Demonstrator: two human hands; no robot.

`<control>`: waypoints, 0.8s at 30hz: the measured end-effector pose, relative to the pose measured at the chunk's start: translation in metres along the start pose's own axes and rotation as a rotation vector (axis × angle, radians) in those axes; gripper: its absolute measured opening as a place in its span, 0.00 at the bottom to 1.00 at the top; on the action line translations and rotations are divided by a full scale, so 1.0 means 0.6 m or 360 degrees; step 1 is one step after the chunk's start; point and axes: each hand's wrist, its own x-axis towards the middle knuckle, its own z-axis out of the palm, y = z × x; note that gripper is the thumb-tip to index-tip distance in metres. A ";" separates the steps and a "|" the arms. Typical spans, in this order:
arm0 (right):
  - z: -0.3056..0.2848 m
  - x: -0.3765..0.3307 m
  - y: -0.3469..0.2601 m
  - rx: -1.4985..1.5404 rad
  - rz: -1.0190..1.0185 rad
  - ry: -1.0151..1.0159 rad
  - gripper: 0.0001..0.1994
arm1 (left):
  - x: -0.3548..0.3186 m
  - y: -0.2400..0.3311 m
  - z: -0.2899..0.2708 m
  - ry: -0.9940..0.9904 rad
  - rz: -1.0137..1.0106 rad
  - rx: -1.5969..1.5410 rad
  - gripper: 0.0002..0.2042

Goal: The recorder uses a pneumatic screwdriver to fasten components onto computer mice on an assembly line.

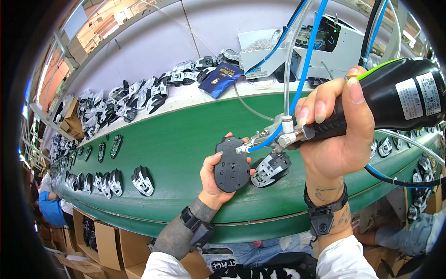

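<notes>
Mouse [231, 173], dark, underside up, is sitting mid-frame, and we're gripping it with our left hand [211, 179], thumb on one edge, fingers on the other. Our right hand [339, 144] is wrapping snugly around a hosed black driver [384, 109], upper right; we're not seeing whether its head is touching the mouse. Another silver-and-black mouse [268, 170] is lying just right on the green belt [186, 135].

We see a dark grey mouse shell [230, 171], a black power tool [383, 100] with a lime-green strip [375, 69], blue tubing [313, 45], a green belt [186, 135], a gold-printed blue packet [221, 80] and our white sleeves [346, 260].
</notes>
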 end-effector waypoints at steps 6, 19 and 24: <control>0.002 -0.002 0.000 0.0063 0.0030 0.0007 0.12 | -0.002 0.000 0.006 -0.0042 0.0034 0.0089 0.29; 0.000 0.000 0.002 0.0114 0.0023 -0.0013 0.12 | -0.004 -0.001 0.014 -0.0101 0.0025 0.0109 0.30; 0.005 -0.002 -0.004 0.0027 0.0036 0.0045 0.12 | 0.010 0.007 0.015 0.0193 0.0282 0.0499 0.27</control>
